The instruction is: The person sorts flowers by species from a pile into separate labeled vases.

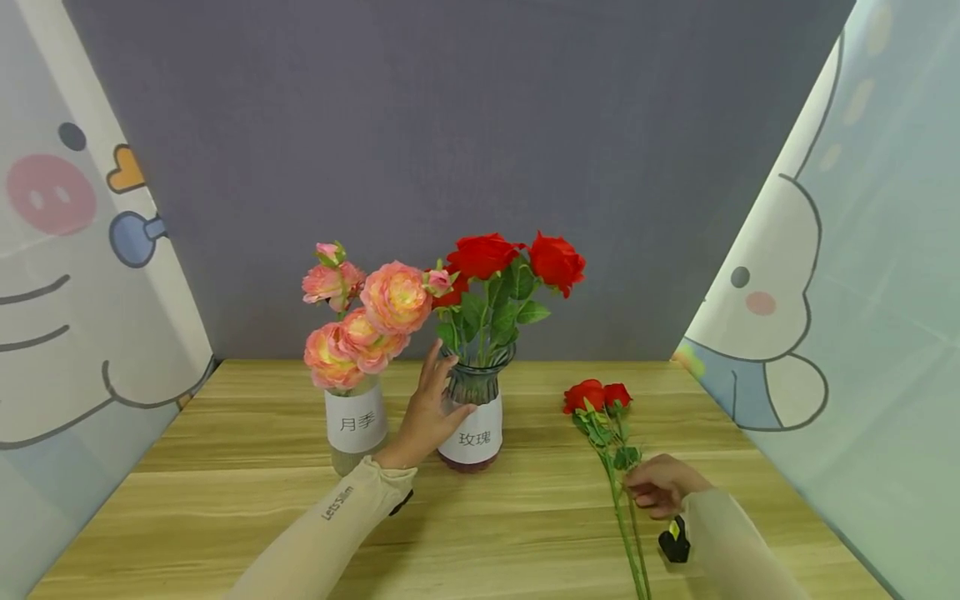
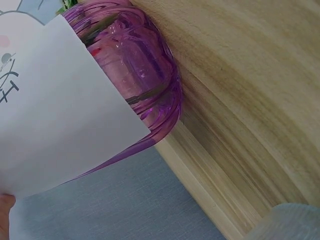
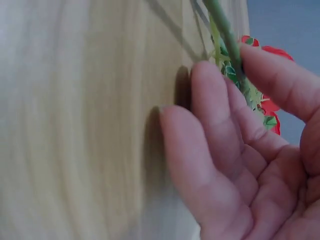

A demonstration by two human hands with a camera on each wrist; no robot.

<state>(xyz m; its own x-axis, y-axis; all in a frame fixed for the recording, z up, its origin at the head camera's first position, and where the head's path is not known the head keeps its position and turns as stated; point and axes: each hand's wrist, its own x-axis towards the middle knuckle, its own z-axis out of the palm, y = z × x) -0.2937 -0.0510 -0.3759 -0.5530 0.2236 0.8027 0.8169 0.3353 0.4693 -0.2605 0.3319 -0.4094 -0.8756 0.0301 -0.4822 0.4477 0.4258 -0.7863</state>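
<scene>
My left hand (image 1: 429, 415) holds the left side of a glass vase (image 1: 471, 385), its thumb across the front. The vase has a white paper label and a purple-tinted base (image 2: 165, 95); several red roses (image 1: 486, 255) stand in it. In the left wrist view only a fingertip (image 2: 5, 212) shows at the label's edge. On the right, my right hand (image 1: 664, 485) pinches the green stem (image 3: 227, 37) of a red rose between thumb and finger, its other fingers loosely bent close to the table. Two red blooms (image 1: 583, 396) lie on the table there, their stems running toward me.
Left of the rose vase stands another labelled vase (image 1: 356, 425) with pink-orange flowers (image 1: 396, 297). Both vases are on a wood-grain table (image 1: 525, 517), with a grey panel (image 1: 480, 125) behind it. Cartoon-printed walls (image 1: 885, 275) border both sides.
</scene>
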